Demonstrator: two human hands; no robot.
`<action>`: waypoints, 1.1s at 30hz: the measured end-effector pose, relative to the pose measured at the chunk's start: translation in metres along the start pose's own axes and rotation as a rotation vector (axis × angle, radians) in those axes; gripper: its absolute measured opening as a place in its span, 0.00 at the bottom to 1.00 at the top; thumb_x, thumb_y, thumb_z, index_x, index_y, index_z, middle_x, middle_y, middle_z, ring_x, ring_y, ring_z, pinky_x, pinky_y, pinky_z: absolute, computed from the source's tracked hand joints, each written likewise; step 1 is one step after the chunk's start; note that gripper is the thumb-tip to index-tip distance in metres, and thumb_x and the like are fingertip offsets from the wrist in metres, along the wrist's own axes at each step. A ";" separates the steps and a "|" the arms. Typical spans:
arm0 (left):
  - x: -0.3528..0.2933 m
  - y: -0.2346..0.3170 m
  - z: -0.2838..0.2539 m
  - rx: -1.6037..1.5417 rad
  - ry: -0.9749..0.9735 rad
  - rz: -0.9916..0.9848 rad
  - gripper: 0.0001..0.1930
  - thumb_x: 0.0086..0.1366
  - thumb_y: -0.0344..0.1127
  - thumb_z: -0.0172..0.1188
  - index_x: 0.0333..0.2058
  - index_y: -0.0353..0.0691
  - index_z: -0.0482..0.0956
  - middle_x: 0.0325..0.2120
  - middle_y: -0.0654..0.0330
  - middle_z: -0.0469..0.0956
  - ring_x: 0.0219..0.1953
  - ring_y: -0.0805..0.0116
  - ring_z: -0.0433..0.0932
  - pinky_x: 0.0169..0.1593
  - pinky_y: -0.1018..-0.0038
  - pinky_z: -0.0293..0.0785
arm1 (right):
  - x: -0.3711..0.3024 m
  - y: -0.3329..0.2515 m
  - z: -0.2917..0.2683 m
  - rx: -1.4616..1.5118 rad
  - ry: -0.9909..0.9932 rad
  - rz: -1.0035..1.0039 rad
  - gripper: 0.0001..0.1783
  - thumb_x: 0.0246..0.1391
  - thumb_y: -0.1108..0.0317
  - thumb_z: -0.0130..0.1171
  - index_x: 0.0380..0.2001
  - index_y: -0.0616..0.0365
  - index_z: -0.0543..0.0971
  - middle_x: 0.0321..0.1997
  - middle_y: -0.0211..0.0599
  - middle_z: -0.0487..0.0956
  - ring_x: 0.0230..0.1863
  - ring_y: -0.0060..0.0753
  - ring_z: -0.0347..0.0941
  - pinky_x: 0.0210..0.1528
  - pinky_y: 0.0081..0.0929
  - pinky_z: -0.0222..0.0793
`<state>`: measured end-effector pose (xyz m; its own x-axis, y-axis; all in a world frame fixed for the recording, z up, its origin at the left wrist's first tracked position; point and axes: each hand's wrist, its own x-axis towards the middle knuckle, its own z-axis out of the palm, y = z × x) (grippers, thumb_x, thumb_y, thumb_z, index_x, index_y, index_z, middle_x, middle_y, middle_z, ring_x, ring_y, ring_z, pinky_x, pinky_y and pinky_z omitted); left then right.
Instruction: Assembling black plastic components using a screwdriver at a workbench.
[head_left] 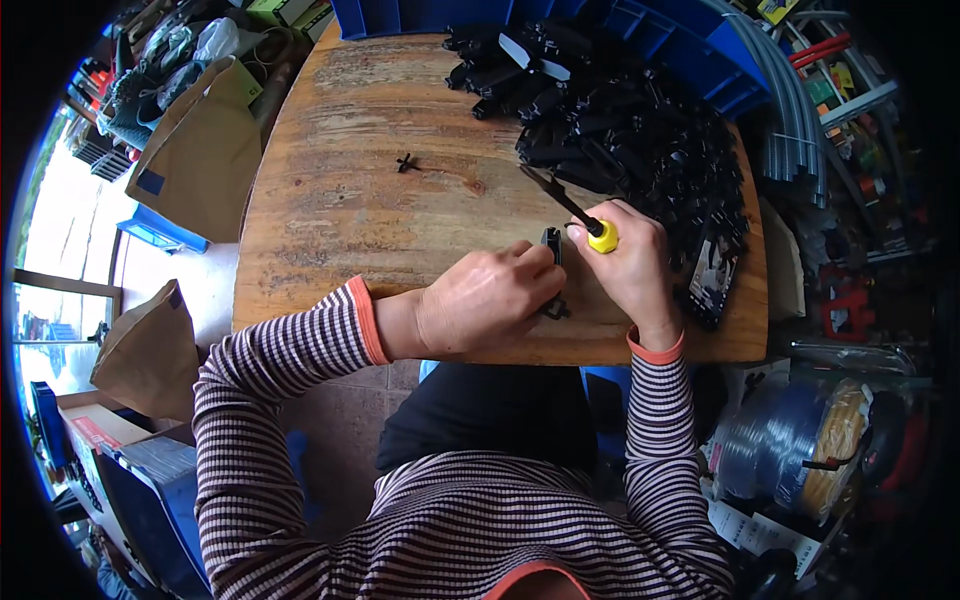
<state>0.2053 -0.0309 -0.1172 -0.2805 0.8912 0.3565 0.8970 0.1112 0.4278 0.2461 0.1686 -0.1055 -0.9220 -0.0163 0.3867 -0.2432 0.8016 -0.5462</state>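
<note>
My left hand (490, 295) is closed near the table's front edge, its fingers pinching a narrow black plastic part (552, 240). The part's upper end pokes out beyond the fingertips, and the fingers cover its middle. My right hand (632, 262) is wrapped round a yellow-handled screwdriver (603, 237). The tool's dark shaft slants up to the left, its tip apart from the part. Farther back on the left lies a small black cross-shaped piece (406, 163). A big heap of black plastic parts (640, 140) covers the table's far right, close to my right hand.
The worn wooden table (340, 130) has blue plastic bins (640, 45) along its back edge. Paper bags (205, 150) stand left of it. Grey tubes (790, 130) hang at the back right, and coils of clear and yellow tubing (790, 440) lie at the lower right.
</note>
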 end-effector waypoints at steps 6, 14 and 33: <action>-0.001 -0.009 0.007 0.189 0.011 0.248 0.18 0.48 0.32 0.60 0.39 0.31 0.75 0.36 0.55 0.72 0.39 0.60 0.74 0.39 0.67 0.76 | 0.003 -0.006 0.003 0.076 -0.042 -0.073 0.08 0.43 0.78 0.64 0.28 0.61 0.77 0.28 0.42 0.78 0.29 0.48 0.76 0.29 0.33 0.71; -0.007 -0.005 0.010 0.229 -0.122 0.228 0.18 0.51 0.32 0.58 0.40 0.29 0.75 0.43 0.50 0.73 0.44 0.59 0.75 0.44 0.68 0.75 | 0.005 -0.006 0.001 -0.065 -0.237 -0.176 0.07 0.45 0.77 0.63 0.30 0.61 0.77 0.28 0.40 0.78 0.28 0.42 0.77 0.29 0.30 0.72; 0.025 -0.044 -0.002 0.222 -0.063 0.221 0.14 0.51 0.33 0.59 0.40 0.44 0.76 0.40 0.58 0.73 0.44 0.60 0.74 0.43 0.67 0.73 | 0.000 0.031 -0.040 -0.232 -0.044 0.143 0.08 0.48 0.72 0.65 0.33 0.61 0.80 0.28 0.41 0.77 0.29 0.34 0.75 0.32 0.27 0.69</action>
<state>0.1577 -0.0150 -0.1254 -0.0545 0.9293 0.3653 0.9884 -0.0016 0.1517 0.2503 0.2173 -0.0921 -0.9556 0.0844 0.2824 -0.0393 0.9130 -0.4060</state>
